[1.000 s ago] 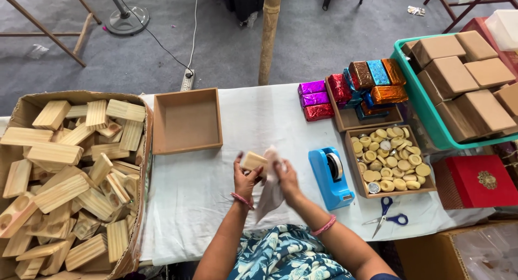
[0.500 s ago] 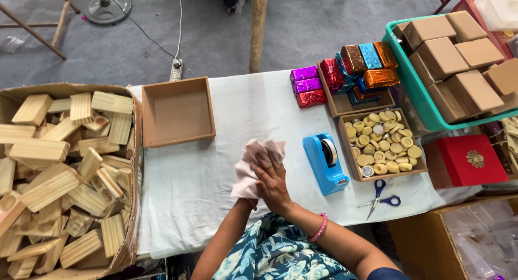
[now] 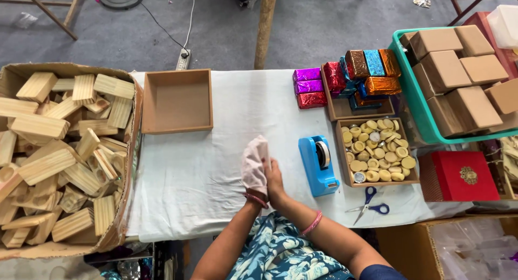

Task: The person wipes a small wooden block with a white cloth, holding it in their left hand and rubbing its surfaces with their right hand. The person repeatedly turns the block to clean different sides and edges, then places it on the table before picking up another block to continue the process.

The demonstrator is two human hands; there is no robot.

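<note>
A pale pink cloth point(image 3: 254, 162) stands bunched above the white table cover point(image 3: 216, 166), in front of me at the middle. My left hand point(image 3: 252, 192) is inside or behind the cloth and only its wrist with a bangle shows. My right hand point(image 3: 274, 178) presses against the cloth's right side, fingers closed on it. Whatever the cloth is wrapped around is hidden. An empty square brown tray point(image 3: 177, 100) lies to the upper left of my hands. A blue tape dispenser point(image 3: 318, 164) sits just right of my right hand.
A big cardboard box of pale wooden blocks point(image 3: 59, 150) fills the left. On the right are foil-wrapped bars point(image 3: 356, 75), a tray of round gold pieces point(image 3: 377, 150), blue-handled scissors point(image 3: 369, 201), a red box point(image 3: 458, 176) and a green crate of brown boxes point(image 3: 458, 75).
One second ago my left hand held a small wooden block in plain sight beside the cloth. The cloth has since closed over it, and both hands have shifted slightly right and nearer to me.
</note>
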